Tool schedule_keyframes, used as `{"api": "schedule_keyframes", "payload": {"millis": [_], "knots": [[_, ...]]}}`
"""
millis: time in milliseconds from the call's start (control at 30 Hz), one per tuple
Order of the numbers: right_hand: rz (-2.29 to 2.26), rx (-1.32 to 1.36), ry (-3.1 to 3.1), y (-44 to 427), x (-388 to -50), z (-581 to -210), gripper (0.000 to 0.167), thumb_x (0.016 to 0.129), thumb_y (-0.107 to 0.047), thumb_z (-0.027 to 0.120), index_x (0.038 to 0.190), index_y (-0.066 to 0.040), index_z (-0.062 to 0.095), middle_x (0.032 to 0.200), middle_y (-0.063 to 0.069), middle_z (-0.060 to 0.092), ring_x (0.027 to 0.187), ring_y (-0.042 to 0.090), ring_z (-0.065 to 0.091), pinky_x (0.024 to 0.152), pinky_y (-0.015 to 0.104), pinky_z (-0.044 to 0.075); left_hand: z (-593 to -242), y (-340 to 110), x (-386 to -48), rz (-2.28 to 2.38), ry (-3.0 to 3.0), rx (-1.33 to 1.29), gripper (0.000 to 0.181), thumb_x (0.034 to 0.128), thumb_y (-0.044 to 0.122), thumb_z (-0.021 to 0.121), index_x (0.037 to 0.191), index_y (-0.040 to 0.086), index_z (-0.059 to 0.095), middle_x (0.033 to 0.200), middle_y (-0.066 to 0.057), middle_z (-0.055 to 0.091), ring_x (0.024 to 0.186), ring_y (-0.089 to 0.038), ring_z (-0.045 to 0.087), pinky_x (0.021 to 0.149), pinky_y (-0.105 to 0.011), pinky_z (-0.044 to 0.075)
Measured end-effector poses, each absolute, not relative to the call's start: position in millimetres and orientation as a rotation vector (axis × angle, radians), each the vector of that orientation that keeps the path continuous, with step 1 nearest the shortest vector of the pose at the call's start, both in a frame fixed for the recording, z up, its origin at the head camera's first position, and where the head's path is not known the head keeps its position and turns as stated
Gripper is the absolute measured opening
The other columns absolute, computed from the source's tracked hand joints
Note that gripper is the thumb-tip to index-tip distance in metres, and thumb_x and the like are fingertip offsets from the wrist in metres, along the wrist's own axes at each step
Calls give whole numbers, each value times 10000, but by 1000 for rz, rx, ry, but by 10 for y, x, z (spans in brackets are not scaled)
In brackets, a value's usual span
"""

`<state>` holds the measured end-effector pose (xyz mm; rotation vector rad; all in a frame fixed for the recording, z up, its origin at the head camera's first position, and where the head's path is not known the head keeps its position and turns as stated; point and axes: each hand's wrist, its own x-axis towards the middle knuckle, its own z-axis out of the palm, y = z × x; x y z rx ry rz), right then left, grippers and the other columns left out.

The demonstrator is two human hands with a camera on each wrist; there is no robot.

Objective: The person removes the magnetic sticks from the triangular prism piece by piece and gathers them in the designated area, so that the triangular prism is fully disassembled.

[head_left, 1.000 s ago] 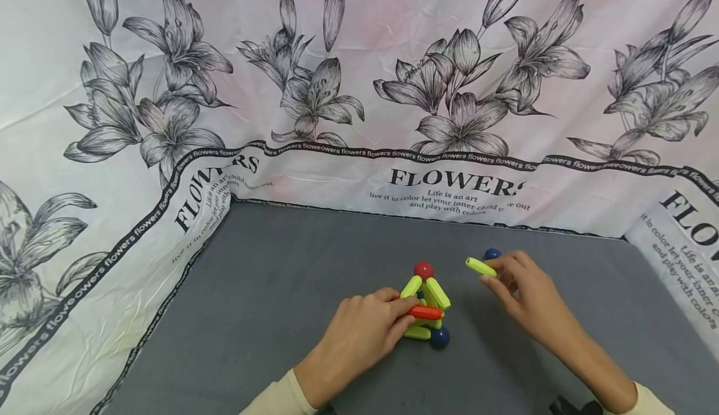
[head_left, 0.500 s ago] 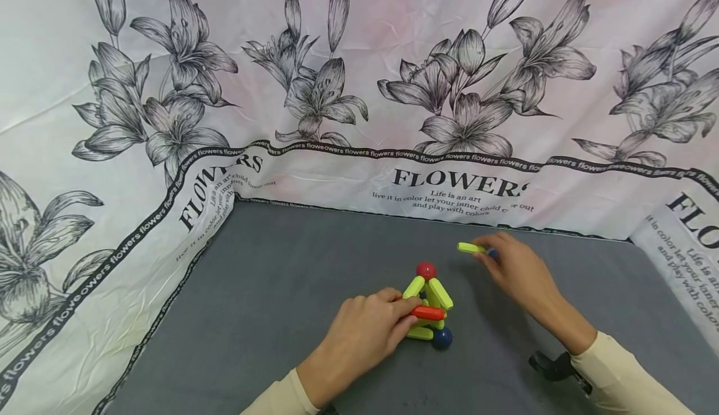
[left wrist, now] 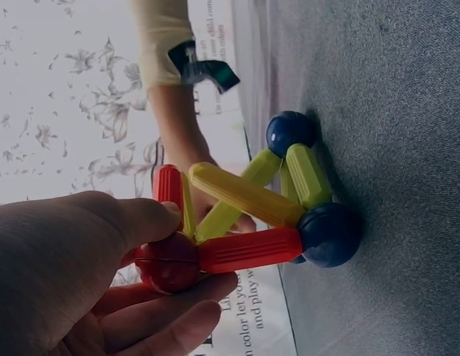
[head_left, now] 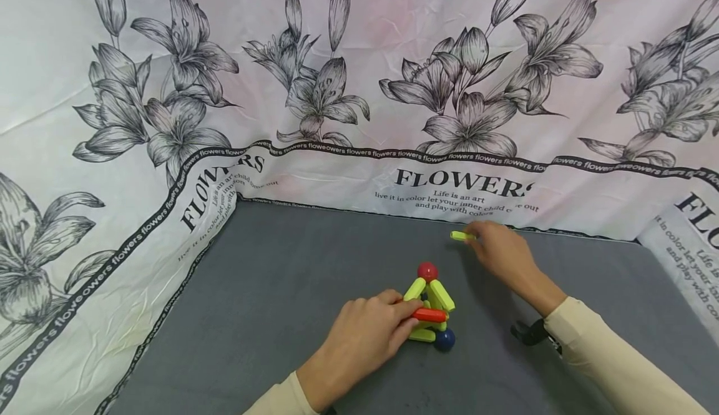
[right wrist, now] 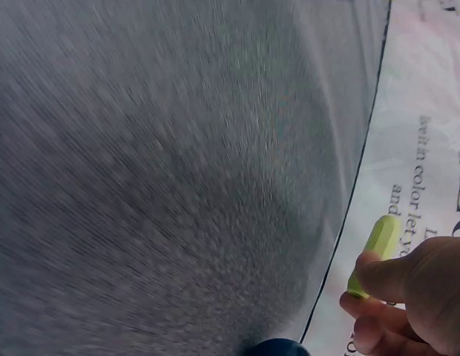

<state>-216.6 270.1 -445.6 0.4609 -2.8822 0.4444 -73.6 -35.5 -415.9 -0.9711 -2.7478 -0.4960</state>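
Note:
In the head view, my left hand (head_left: 362,334) is at a small frame of magnetic sticks and balls. The left wrist view shows its thumb and fingers gripping a red ball (left wrist: 169,265), from which a red stick (left wrist: 248,250) runs to a dark blue ball (left wrist: 332,234). A second red ball (head_left: 427,271) joins yellow-green sticks (head_left: 441,294) on the frame's far side. Farther back to the right, my right hand (head_left: 500,249) pinches a loose yellow-green magnetic stick (right wrist: 380,241) between thumb and fingers. That stick touches no other piece.
A dark blue ball (right wrist: 278,348) shows at the bottom edge of the right wrist view; the right hand hides that area in the head view. Grey cloth (head_left: 292,259) covers the table. A flower-printed sheet (head_left: 337,178) rises behind and at both sides.
My right hand has moved back and a little left with the yellow-green stick, and now covers the loose blue ball in the head view. My left hand stays on the frame.

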Motion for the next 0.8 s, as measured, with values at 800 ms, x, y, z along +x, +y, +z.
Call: {"api": "schedule_keyframes", "payload": {"millis": [800], "knots": [[300, 419, -2984, 2652, -2520, -4558, 318, 929, -151, 815, 1216, -34, 746, 1130, 233, 716, 920, 401, 677, 760, 603, 521, -4179, -365, -717, -513, -2729, -956, 279, 1018, 374, 732, 1282, 295, 769, 1101, 42, 735, 718, -50, 673, 569, -219, 525]]}}
